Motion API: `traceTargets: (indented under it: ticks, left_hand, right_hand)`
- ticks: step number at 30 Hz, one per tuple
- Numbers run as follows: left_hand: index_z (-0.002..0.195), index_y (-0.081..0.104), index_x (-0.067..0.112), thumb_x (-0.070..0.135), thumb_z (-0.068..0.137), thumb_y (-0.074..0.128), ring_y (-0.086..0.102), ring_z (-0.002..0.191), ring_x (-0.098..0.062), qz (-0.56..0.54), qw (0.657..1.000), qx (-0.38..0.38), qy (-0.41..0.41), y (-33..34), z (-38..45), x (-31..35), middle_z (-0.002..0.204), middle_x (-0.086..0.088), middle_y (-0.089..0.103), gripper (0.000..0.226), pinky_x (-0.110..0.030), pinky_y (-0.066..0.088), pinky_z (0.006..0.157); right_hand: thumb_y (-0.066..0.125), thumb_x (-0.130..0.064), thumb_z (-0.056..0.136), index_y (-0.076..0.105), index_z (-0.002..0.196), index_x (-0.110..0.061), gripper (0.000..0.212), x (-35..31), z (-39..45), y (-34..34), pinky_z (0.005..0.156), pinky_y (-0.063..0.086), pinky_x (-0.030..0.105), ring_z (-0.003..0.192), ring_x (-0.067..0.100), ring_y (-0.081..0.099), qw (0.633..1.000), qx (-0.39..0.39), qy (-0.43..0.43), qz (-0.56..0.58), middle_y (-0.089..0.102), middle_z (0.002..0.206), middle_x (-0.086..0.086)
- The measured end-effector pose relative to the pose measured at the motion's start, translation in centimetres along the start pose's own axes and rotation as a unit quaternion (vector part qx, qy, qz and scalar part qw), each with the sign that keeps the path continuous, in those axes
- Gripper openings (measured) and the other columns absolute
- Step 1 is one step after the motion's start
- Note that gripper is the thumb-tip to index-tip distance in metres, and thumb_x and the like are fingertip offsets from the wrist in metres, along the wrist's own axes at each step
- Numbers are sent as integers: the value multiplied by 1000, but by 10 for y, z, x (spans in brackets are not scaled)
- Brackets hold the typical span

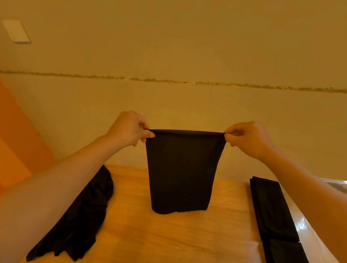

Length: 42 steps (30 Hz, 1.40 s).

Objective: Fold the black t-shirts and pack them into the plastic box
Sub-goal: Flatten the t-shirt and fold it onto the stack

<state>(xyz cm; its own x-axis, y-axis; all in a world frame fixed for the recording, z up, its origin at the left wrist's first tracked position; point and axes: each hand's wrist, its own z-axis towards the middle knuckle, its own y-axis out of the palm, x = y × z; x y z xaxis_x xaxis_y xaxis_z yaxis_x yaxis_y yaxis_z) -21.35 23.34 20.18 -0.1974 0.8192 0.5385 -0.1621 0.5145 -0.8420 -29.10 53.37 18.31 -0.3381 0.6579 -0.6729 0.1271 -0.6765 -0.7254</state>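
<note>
- Black garments appear in three places: one folded t-shirt (182,171) held up in the air, one loose heap of black cloth (85,214) by the left edge of the tabletop (176,250), and folded black t-shirts (276,225) laid in a line along its right edge. How many pieces make up the heap or the line cannot be told.
- Two bare hands are in view, both raised over the far part of the tabletop.
- The left hand (128,127) pinches the upper left corner of the folded t-shirt, thumb and curled fingers closed on the cloth.
- The right hand (246,138) pinches the upper right corner the same way, fingers curled in over the fold.
- Between the hands the top edge of the t-shirt is pulled nearly straight and level; the cloth hangs down as a narrow panel, and its lower edge touches or nearly touches the tabletop near the middle.
- Both forearms reach forward from the near corners of the view, the left one passing above the heap, the right one above the line of folded t-shirts.
- A clear plastic box (319,230) shows only in part, just beyond the right edge of the tabletop beside the folded line; its inside is not visible.
- The tabletop is pale wood with a glossy look, set against a plain wall (179,34).
</note>
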Motion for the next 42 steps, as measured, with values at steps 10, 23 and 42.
traceTargets:
  ticks: [10, 23, 42]
  left_hand:
    - [82, 68, 17, 29, 82, 75, 55, 48, -12, -14, 989, 111, 92, 3, 41, 0, 60, -3, 65, 14, -26, 45, 55]
    - [69, 70, 17, 3, 46, 94, 51, 42, 1, 100, 964, -64, 239, 192, -115, -153, 53, 9, 59, 36, -4, 26, 41]
    - [90, 77, 16, 33, 88, 55, 56, 57, 0, 70, 967, -23, 243, 234, -259, -212, 66, 9, 66, 28, -11, 36, 57]
  right_hand:
    - [60, -18, 94, 72, 107, -15, 18, 2, 37, -7, 71, 42, 11, 86, 10, 59, 993, 106, -53, 12, 63, 90, -9]
    - [67, -23, 87, 71, 108, -22, 21, 142, -158, 164, 82, 56, 27, 99, 2, 62, 992, -60, -68, -85, 69, 109, -8]
    - [54, -28, 91, 73, 103, -16, 26, 143, -314, 225, 86, 44, 32, 96, 15, 63, 970, 11, -137, -200, 69, 109, -2]
